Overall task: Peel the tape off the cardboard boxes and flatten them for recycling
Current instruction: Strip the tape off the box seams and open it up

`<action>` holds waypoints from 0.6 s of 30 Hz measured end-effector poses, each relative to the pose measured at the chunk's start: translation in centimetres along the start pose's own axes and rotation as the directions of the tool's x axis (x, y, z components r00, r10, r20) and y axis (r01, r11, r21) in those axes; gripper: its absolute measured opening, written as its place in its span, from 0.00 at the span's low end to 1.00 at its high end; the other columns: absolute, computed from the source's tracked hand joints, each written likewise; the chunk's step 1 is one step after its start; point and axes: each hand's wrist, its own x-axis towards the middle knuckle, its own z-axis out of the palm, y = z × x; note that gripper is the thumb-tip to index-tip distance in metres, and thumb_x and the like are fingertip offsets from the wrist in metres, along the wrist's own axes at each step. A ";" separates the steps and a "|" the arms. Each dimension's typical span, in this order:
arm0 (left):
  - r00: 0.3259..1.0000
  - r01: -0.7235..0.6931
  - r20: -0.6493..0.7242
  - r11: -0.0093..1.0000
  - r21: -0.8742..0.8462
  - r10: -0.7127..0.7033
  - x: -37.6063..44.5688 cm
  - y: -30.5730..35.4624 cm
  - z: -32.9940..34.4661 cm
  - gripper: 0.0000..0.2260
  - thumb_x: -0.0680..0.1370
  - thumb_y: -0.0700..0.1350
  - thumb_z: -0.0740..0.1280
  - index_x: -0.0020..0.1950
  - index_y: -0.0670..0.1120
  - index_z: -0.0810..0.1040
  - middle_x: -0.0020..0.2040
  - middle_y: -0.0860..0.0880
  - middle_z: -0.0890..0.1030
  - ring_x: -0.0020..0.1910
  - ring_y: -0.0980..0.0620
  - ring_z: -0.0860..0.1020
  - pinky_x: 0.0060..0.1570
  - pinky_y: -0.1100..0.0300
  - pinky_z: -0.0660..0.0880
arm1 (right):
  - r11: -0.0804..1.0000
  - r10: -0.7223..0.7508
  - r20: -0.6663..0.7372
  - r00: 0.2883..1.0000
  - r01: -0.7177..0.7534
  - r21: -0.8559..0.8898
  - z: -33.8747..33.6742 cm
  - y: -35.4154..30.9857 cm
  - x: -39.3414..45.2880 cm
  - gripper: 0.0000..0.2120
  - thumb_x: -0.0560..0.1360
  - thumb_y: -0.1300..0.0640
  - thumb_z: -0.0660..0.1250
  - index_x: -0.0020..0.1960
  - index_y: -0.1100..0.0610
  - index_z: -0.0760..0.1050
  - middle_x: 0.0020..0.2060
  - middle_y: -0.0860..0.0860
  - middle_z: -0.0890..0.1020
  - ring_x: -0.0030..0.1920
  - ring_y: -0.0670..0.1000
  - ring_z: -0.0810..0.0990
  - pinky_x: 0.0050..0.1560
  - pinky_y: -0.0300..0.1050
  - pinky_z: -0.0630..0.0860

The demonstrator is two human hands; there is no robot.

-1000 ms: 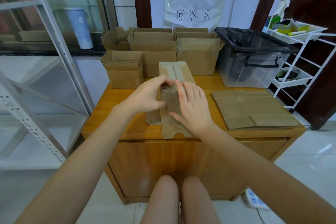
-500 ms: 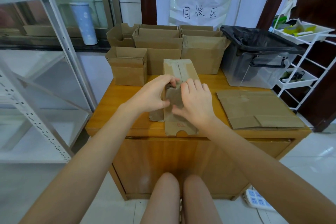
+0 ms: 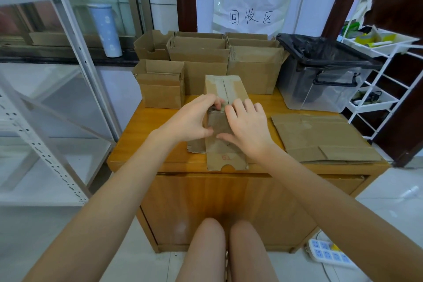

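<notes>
You are facing a wooden cabinet (image 3: 146,135); a clear bin (image 3: 325,89) lined in black is sitting at its far right, a white power strip (image 3: 327,253) lying on the floor.

Even, soft daylight; faint shadows; wide-angle bending at edges; slight blur thru-out.

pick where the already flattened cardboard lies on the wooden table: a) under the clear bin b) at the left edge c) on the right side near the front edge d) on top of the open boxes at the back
c: the flattened cardboard lies flat on the right side of the wooden table, in front of the clear bin and apart from the open boxes at the back.
</notes>
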 end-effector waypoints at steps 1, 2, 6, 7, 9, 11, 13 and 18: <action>1.000 -0.001 0.000 1.000 0.005 0.001 0.0 0.0 0.0 0.20 0.70 0.39 0.74 0.56 0.49 0.69 0.66 0.50 0.73 0.65 0.52 0.70 0.62 0.55 0.72 | 1.000 -0.012 -0.003 1.000 0.012 0.004 0.0 0.1 0.1 0.31 0.56 0.38 0.79 0.47 0.60 0.77 0.38 0.54 0.77 0.36 0.55 0.75 0.35 0.45 0.69; 1.000 -0.002 0.001 1.000 0.011 0.002 0.0 0.0 0.0 0.20 0.69 0.40 0.74 0.56 0.49 0.69 0.66 0.50 0.73 0.65 0.52 0.70 0.62 0.55 0.72 | 1.000 -0.027 -0.009 1.000 0.027 0.012 0.0 0.2 0.1 0.30 0.57 0.39 0.79 0.46 0.60 0.77 0.38 0.54 0.77 0.36 0.54 0.76 0.34 0.45 0.70; 1.000 -0.017 -0.006 0.999 0.028 0.017 0.1 -0.2 0.1 0.20 0.69 0.41 0.74 0.54 0.50 0.68 0.66 0.50 0.73 0.64 0.53 0.70 0.61 0.55 0.73 | 0.995 -0.090 -0.028 0.996 0.091 0.034 0.0 0.6 -0.1 0.25 0.61 0.44 0.79 0.46 0.61 0.78 0.38 0.55 0.79 0.36 0.55 0.77 0.34 0.44 0.72; 1.000 -0.023 -0.009 0.999 0.032 0.023 0.0 -0.2 0.2 0.20 0.69 0.42 0.75 0.54 0.50 0.68 0.65 0.50 0.73 0.64 0.53 0.71 0.60 0.55 0.73 | 0.994 -0.106 -0.033 0.994 0.108 0.034 0.0 0.8 -0.1 0.23 0.62 0.45 0.79 0.46 0.61 0.78 0.38 0.55 0.79 0.37 0.55 0.78 0.35 0.44 0.73; 0.999 -0.030 -0.010 0.998 0.053 0.030 0.0 -0.2 0.3 0.21 0.68 0.44 0.76 0.54 0.50 0.68 0.64 0.50 0.73 0.62 0.54 0.71 0.60 0.55 0.73 | 0.990 -0.133 -0.040 0.990 0.135 0.040 0.0 1.1 -0.1 0.20 0.64 0.47 0.78 0.45 0.61 0.79 0.38 0.55 0.80 0.36 0.55 0.78 0.34 0.44 0.72; 1.000 -0.023 -0.010 0.994 0.104 0.024 0.1 0.1 0.4 0.23 0.68 0.47 0.77 0.54 0.53 0.65 0.63 0.50 0.73 0.61 0.54 0.71 0.59 0.55 0.74 | 0.987 -0.151 -0.058 0.987 0.154 0.053 0.1 1.4 -0.1 0.17 0.66 0.50 0.77 0.45 0.61 0.79 0.37 0.55 0.79 0.35 0.55 0.78 0.33 0.43 0.71; 1.000 0.000 -0.029 0.985 0.170 0.005 0.2 0.5 0.6 0.24 0.68 0.50 0.77 0.54 0.53 0.64 0.63 0.49 0.73 0.60 0.53 0.71 0.56 0.58 0.74 | 0.982 -0.167 -0.081 0.983 0.174 0.079 0.1 1.8 -0.1 0.14 0.68 0.52 0.76 0.44 0.62 0.79 0.36 0.55 0.79 0.33 0.55 0.77 0.31 0.43 0.69; 0.987 0.077 -0.160 0.941 0.330 -0.024 0.5 1.4 1.7 0.23 0.71 0.55 0.73 0.59 0.47 0.70 0.57 0.50 0.74 0.54 0.55 0.72 0.44 0.65 0.68 | 0.956 -0.193 -0.068 0.979 0.203 0.213 -0.3 2.6 0.3 0.10 0.75 0.54 0.66 0.45 0.61 0.80 0.37 0.55 0.80 0.33 0.55 0.78 0.31 0.43 0.71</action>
